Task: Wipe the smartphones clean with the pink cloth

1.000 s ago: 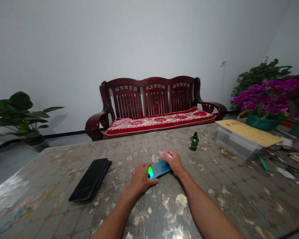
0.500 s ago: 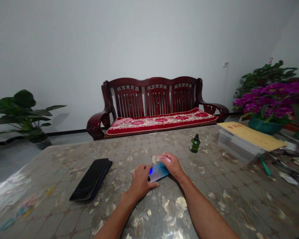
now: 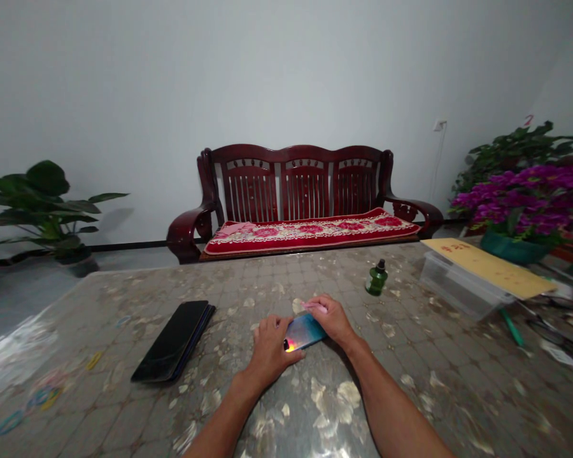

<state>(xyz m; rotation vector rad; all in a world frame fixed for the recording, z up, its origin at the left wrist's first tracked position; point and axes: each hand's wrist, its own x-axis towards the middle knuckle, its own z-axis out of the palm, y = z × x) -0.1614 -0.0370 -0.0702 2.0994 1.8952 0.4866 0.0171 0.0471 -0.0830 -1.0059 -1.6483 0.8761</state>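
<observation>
A blue phone [image 3: 305, 331] lies on the table between my hands, with a dark patch and a yellow-pink glow at its left end. My left hand [image 3: 272, 346] is closed around that left end, thumb along the near edge and fingers at the far side. In my right hand [image 3: 333, 318] is a small pink cloth [image 3: 315, 306], pinched at the phone's right end. The fingertips under the cloth are partly hidden. A small green bottle with a black cap [image 3: 377, 278] stands upright beyond my right hand.
Stacked dark tablets or cases [image 3: 174, 343] lie on the left, with several coloured bands [image 3: 42, 397] nearby. On the right are a clear plastic box [image 3: 463, 286] under a yellow envelope [image 3: 487, 267], a green-handled tool [image 3: 512, 327], cables and purple flowers [image 3: 530, 197]. A wooden bench [image 3: 303, 156] stands behind.
The glow on the phone has turned from blue to yellow-pink. My hands keep nearly the same places, left on the phone and right on the cloth. The view has shifted slightly.
</observation>
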